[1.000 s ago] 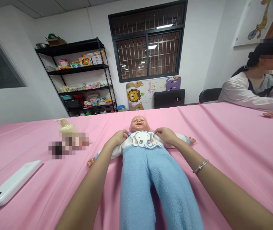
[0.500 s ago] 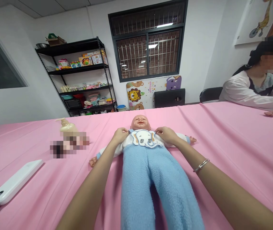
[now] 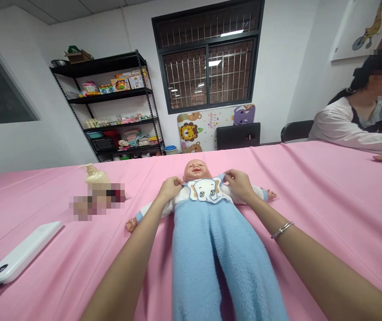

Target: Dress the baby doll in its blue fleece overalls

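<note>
On its back in front of me lies a baby doll [image 3: 197,170], head away from me and arms spread to both sides. It wears a white long-sleeved top under fluffy blue overalls [image 3: 194,249], whose bib carries an elephant patch [image 3: 206,191]. My left hand [image 3: 170,189] pinches the overalls' strap at the doll's shoulder on the left. At the opposite shoulder my right hand [image 3: 239,183], with a silver bangle on the wrist, pinches the other light blue strap and lifts it slightly. The undersides of both straps are hidden.
A pink cloth [image 3: 331,214] covers the table. To the left are a cream pump bottle [image 3: 96,177], a pixelated patch, and a white power bank [image 3: 22,254] with a cable. Another person [image 3: 351,116] sits at the right. Black shelves [image 3: 110,98] stand behind.
My right hand has raised its strap a little off the doll's shoulder. My left hand has shifted slightly, and the bib has moved up a bit. The view has moved marginally.
</note>
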### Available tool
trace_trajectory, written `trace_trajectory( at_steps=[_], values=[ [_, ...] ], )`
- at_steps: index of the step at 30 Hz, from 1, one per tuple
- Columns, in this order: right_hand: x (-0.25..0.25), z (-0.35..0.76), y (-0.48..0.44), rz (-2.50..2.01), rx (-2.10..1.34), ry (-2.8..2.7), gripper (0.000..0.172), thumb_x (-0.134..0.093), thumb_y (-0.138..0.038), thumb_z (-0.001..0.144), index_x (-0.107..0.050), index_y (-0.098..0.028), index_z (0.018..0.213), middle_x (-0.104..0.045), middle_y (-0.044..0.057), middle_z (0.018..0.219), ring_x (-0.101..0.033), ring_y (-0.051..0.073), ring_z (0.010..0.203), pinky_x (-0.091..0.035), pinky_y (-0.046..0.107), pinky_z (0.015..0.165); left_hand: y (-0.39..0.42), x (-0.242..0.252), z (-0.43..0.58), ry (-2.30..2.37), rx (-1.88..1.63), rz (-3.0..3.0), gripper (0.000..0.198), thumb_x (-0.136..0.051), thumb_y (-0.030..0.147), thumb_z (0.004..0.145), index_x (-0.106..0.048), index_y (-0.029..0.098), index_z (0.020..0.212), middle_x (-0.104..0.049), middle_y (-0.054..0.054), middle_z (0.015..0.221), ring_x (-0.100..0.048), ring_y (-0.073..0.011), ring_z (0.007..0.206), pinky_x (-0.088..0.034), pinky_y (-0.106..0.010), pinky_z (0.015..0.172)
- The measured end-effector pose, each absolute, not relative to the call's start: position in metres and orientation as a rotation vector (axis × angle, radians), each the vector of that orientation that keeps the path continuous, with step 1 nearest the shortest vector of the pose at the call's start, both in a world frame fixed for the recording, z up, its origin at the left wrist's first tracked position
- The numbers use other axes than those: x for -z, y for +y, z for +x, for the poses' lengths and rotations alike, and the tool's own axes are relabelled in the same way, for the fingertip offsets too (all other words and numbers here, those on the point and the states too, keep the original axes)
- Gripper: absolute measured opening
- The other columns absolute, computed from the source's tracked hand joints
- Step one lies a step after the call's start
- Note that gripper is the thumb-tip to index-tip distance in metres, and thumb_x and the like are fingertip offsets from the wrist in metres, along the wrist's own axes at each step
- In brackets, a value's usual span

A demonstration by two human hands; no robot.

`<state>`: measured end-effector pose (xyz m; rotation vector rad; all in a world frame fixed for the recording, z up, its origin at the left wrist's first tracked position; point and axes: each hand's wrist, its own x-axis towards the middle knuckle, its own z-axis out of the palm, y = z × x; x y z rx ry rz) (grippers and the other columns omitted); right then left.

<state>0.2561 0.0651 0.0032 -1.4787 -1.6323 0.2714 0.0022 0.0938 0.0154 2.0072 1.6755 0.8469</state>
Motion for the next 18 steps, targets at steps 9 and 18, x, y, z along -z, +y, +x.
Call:
trace_trajectory(
  at_steps=[9, 18],
  values=[
    [0.0034, 0.26, 0.0679, -1.583, -0.306, -1.863, 0.019, -0.049, -0.022, 0.073, -0.065, -0.019, 0.083, -0.067, 0.001, 0.08, -0.057, 0.012, 0.071, -0.037, 0.021, 0.062, 0.0912, -0.0194, 0.0068, 1.845, -0.64, 2.017, 0.028, -0.043, 0.032, 0.075, -0.059, 0.015, 0.091, -0.064, -0.01, 0.098, -0.058, -0.0199, 0.088, -0.041, -0.024, 0.068],
    [-0.0057, 0.2669, 0.0645, -1.475, -0.315, -1.734, 0.02, -0.043, -0.016, 0.073, -0.062, -0.016, 0.08, -0.065, 0.002, 0.072, -0.057, 0.01, 0.062, -0.038, 0.019, 0.06, 0.0872, -0.021, 0.0016, 1.944, -0.56, 2.157, 0.037, -0.035, 0.041, 0.078, -0.056, 0.016, 0.096, -0.063, -0.012, 0.099, -0.057, -0.0247, 0.091, -0.04, -0.028, 0.072]
  ],
)
